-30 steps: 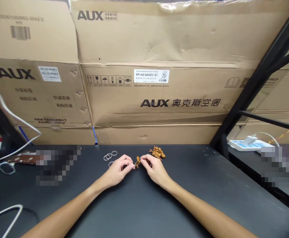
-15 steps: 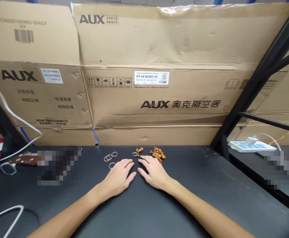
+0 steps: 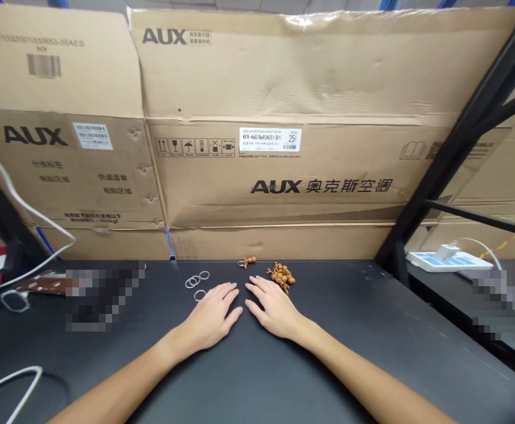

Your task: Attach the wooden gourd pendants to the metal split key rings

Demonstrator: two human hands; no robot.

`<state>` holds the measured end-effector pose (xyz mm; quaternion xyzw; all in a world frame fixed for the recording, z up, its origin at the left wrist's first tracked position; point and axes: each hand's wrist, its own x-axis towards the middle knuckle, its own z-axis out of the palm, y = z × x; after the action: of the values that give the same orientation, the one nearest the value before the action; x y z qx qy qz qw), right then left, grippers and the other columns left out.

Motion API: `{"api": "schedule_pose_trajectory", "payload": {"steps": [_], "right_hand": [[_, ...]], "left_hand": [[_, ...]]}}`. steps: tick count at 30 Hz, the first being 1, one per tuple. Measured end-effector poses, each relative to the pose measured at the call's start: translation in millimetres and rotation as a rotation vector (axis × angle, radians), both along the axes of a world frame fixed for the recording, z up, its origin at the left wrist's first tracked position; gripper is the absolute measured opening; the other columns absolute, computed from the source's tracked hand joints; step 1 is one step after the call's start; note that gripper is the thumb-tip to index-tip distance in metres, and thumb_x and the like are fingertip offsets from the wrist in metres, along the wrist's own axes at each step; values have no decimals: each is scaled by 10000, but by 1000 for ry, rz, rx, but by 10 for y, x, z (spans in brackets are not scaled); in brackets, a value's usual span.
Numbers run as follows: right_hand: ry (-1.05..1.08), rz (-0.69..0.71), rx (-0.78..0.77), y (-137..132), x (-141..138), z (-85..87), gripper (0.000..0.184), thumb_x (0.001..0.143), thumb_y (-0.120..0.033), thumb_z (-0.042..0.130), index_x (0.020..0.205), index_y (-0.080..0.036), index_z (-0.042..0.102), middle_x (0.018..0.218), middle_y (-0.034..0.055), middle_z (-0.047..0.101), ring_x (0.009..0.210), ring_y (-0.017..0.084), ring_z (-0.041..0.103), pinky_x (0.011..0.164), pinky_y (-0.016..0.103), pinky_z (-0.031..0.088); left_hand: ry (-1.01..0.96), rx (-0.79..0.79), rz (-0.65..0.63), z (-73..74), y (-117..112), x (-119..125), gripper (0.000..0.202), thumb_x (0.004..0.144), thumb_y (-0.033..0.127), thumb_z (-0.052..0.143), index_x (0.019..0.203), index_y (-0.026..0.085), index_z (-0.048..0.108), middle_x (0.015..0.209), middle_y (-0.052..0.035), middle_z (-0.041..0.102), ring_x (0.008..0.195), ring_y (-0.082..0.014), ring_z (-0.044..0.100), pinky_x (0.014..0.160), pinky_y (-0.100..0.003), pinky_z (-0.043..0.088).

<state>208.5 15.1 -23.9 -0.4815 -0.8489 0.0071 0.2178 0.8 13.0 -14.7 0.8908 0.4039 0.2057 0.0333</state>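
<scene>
My left hand lies palm down on the dark tabletop, fingers stretched and holding nothing. Just off its fingertips is a metal ring, and several similar rings lie a little farther back. My right hand rests flat beside it, also empty. Its fingers come up close to a pile of small brown gourd-shaped pendants with orange cords; whether they touch is unclear. At the table's back edge lies one gourd pendant with a metal ring at its left end.
Large cardboard boxes stand behind the table. On the left are glasses, a brown pouch, a blurred dark object and a white cable. A power strip sits beyond the black frame on the right.
The gourd pendant with its ring has moved away from me to the table's back edge. Both hands have stayed in nearly the same place.
</scene>
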Motion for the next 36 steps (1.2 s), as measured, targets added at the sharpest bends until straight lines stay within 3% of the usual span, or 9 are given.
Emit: {"api": "schedule_pose_trajectory", "payload": {"steps": [26, 36], "right_hand": [[16, 1, 19, -10, -1, -2, 414, 927, -354, 444, 1274, -157, 555, 1367, 127, 495, 1289, 274, 418, 1067, 447, 341], [53, -269, 131, -31, -48, -4, 428, 857, -408, 526, 1186, -146, 599, 1351, 181, 484, 1306, 367, 341, 1053, 546, 281]], "left_hand": [[-12, 3, -7, -27, 12, -11, 439, 938, 395, 422, 1306, 171, 508, 1371, -120, 500, 1272, -266, 445, 1074, -456, 356], [-17, -7, -9, -13, 4, -7, 427, 939, 385, 425, 1299, 172, 512, 1373, -116, 497, 1273, -263, 442, 1072, -457, 354]]}}
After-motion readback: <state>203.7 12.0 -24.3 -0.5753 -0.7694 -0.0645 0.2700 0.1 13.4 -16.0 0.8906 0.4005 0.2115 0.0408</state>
